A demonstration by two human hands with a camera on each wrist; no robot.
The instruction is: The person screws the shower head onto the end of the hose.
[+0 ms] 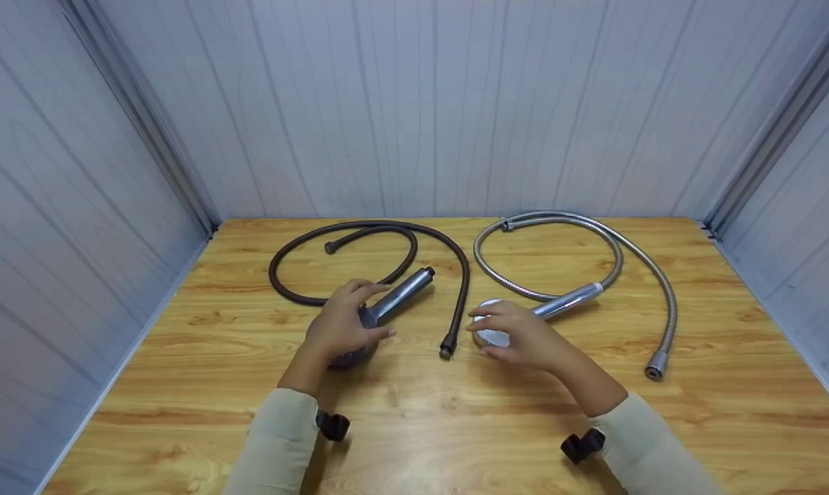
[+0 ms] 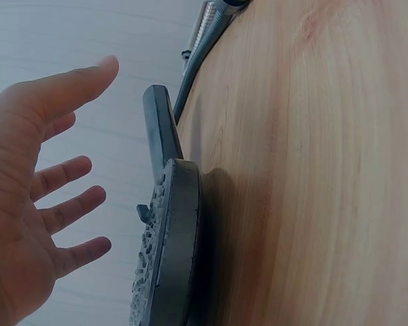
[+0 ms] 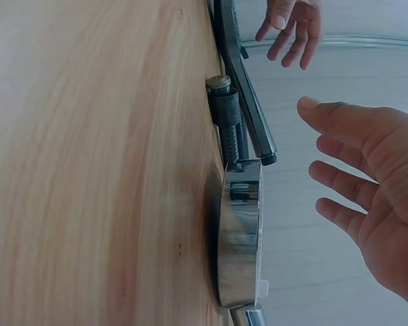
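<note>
Both hands hover spread, gripping nothing.
Left hand above my dark shower head, right hand above the chrome shower head beside it; judged step: reaching; next, closing fingers. Hoses beyond.

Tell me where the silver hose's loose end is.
In the head view, the silver hose's end lies on the table's right side, right of the right hand.

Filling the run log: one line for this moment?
left hand: open, over dark shower head | right hand: open, over chrome shower head | hoses unattached
</note>
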